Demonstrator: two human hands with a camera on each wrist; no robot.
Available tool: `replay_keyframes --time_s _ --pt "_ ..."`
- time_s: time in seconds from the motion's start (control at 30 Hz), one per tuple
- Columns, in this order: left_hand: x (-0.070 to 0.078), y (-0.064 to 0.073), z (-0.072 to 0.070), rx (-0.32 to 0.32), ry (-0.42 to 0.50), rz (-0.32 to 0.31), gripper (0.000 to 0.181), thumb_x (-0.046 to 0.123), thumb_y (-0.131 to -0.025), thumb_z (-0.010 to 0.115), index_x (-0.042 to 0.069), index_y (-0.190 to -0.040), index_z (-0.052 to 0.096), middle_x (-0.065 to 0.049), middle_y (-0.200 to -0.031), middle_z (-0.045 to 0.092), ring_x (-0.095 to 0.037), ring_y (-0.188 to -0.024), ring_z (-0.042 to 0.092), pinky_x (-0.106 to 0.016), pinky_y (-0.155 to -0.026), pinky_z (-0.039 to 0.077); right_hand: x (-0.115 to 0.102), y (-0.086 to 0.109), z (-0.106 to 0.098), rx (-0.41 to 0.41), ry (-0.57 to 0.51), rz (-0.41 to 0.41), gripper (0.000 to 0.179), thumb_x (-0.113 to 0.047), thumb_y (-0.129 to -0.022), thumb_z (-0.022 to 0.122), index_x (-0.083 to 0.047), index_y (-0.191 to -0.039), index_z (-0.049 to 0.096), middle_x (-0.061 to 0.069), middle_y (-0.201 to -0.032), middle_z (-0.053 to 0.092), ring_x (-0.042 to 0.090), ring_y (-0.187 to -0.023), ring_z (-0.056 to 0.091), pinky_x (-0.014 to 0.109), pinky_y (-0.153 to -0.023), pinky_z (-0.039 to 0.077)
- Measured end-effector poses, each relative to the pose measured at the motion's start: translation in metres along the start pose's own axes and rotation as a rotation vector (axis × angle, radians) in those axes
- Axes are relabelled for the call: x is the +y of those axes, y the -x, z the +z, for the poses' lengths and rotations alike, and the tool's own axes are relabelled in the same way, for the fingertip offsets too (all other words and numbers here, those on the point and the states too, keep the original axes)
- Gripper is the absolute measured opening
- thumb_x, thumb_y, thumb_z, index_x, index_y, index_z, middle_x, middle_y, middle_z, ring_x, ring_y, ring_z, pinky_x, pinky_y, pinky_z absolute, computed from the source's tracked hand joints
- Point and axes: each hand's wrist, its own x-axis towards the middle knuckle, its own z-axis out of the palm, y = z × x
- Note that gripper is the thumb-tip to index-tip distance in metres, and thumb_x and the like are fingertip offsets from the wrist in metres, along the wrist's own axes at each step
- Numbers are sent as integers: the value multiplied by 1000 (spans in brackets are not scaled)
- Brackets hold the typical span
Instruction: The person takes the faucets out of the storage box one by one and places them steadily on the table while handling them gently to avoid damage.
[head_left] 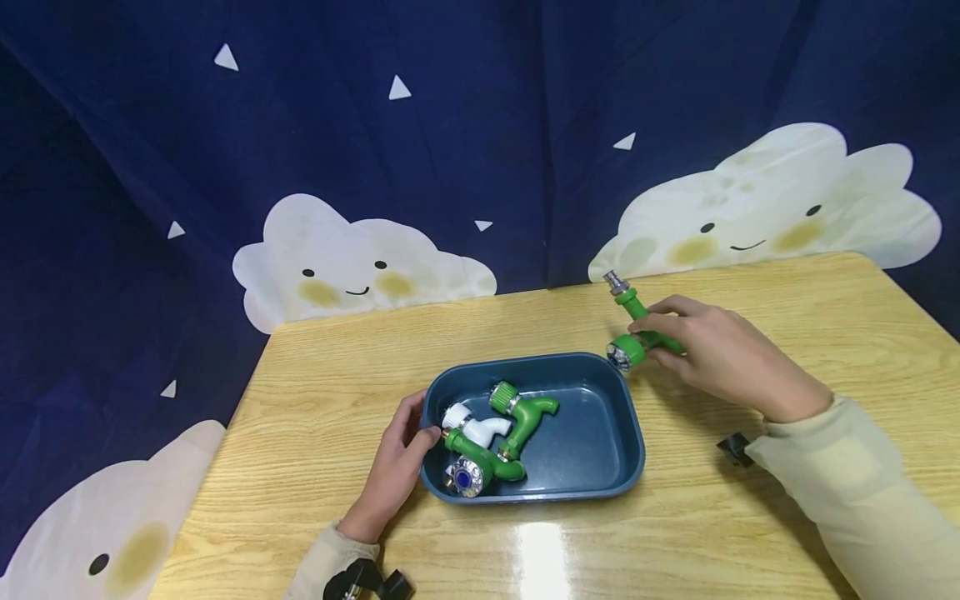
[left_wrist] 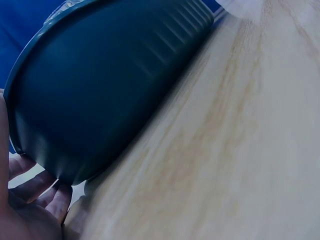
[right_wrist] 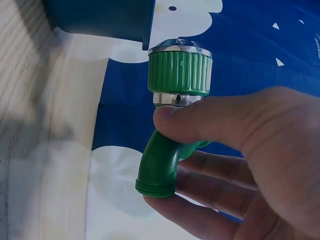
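My right hand (head_left: 712, 350) grips a green plastic faucet (head_left: 633, 308) above the table, just past the tray's far right corner. Its silver threaded end points up and away. In the right wrist view the thumb presses by the metal collar under the ribbed green knob (right_wrist: 180, 72), the other fingers behind the body. With the thumb over its rim and the fingers outside, my left hand (head_left: 397, 454) holds the left end of a dark blue tray (head_left: 592, 492). Inside, at the left, lie two green faucets (head_left: 528, 417) and a white faucet (head_left: 483, 429), partly covered by the nearer green one.
The tray stands on a wood-grain table (head_left: 330, 367). Behind the table's far edge hangs a dark blue curtain (head_left: 525, 125) printed with white clouds and triangles. Black camera mounts sit at both wrists, one (head_left: 735, 448) close over the tabletop.
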Motion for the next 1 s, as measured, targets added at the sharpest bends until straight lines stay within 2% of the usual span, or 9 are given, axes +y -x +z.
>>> replay_keyframes --time_s 0.3,1.0 --pt "-2 -1 -1 1 0 8 47 6 -100 52 15 -147 51 -13 -140 60 -12 -120 58 -21 -100 48 4 0 -1 -21 1 31 38 -6 -85 82 -14 -121 76 17 -122 71 31 -95 73 50 -75 59" --pt "-1 0 -1 2 3 12 47 5 -100 52 15 -146 51 -12 -141 60 -11 -122 57 -19 -101 47 11 -1 6 -43 -1 35 36 -6 -84 82 -12 -119 76 18 -119 72 32 -95 73 51 -76 59"
